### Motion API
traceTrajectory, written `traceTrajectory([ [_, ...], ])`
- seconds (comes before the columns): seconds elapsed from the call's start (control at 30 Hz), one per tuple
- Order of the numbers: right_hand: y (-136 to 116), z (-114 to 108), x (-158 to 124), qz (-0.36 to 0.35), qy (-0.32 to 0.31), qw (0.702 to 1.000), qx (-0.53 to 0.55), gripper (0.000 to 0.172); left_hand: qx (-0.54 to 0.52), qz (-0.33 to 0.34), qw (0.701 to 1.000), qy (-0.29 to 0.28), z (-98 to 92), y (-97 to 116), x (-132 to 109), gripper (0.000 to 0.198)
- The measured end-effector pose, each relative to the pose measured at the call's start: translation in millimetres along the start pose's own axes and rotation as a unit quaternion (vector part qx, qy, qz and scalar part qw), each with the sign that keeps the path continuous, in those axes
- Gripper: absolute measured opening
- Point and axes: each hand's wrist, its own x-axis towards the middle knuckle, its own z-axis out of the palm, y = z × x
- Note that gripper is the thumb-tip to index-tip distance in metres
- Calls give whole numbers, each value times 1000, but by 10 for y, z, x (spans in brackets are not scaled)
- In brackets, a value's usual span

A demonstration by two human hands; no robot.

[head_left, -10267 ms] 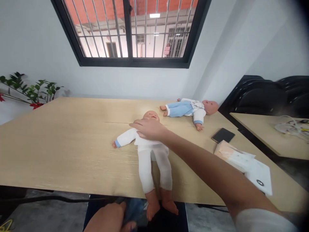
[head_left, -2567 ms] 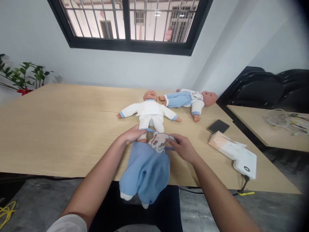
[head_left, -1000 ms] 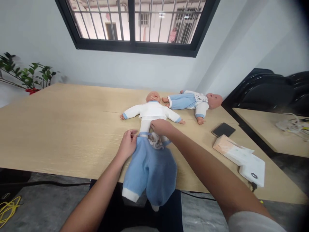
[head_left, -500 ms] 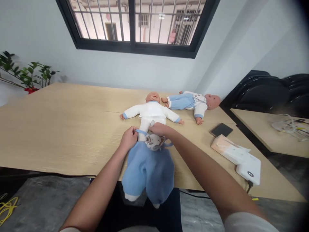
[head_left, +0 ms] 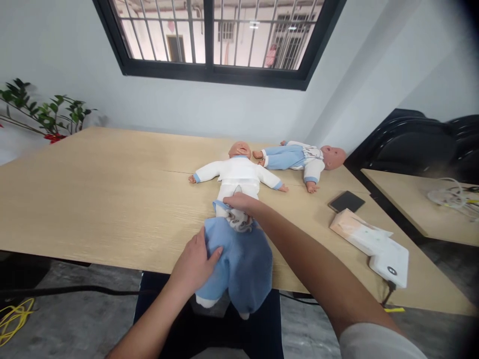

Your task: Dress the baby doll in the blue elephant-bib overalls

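A baby doll in a white long-sleeved top with blue cuffs lies on its back, head toward the window. Blue doll overalls with a printed white bib cover its lower legs and hang over the table's near edge. My left hand grips the left side of the overalls, thumb on the front and fingers partly hidden behind the cloth. Over the doll's thighs, my right hand is closed on the blue-trimmed upper edge of the overalls. Its fingertips are partly hidden.
A second dressed doll lies at the back right of the wooden table. Along the right side are a dark phone, a tissue pack and a white device with a cable. A plant stands at left.
My left hand has let go of the blue strap and moved down onto the side of the overalls. My right hand has shifted slightly left, to the blue-trimmed edge.
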Motion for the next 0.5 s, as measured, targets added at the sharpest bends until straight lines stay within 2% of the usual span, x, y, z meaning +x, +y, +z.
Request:
traceTrajectory([
  [0.1, 14, 38, 54, 73, -33, 996, 28, 25, -39, -14, 999, -9, 8, 39, 91, 72],
  [0.2, 46, 52, 72, 98, -62, 992, 55, 29, -100, -16, 995, -15, 59, 58, 284, 70],
  [0.3, 75, 59, 54, 126, -117, 979, 111, 31, -173, -26, 984, -17, 173, 78, 451, 70],
  [0.4, 91, 74, 22, 128, -150, 968, 158, 30, -230, -48, 972, -11, 283, 148, 551, 63],
  [0.5, 91, 78, -15, 104, -143, 972, 155, 25, -270, -57, 961, -17, 325, 260, 622, 53],
])
